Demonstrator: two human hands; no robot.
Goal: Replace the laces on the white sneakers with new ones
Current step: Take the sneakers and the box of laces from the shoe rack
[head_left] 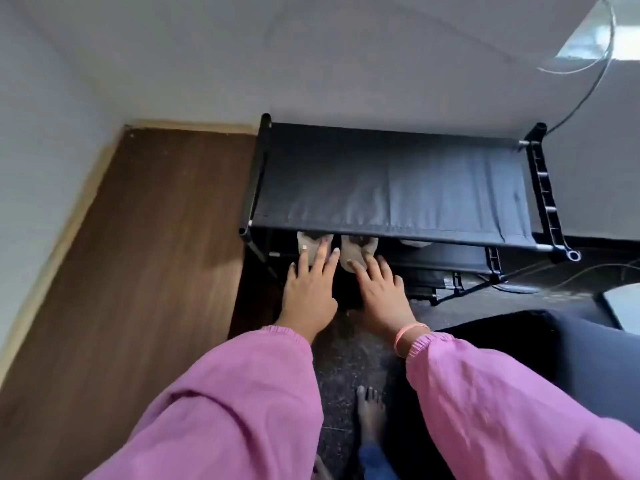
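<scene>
Under the black rack [391, 188], left hand [308, 289] and right hand [381, 292] touching white sneakers [356, 251]

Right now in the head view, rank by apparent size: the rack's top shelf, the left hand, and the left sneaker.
1. Top shelf, by far the largest.
2. Left hand.
3. Left sneaker, smallest, though mostly hidden under the shelf, so its true size is unsure.

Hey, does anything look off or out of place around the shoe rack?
Nothing stands out. The shoe rack stands level, and both hands reach to the pale sneakers on the shelf below its top.
</scene>
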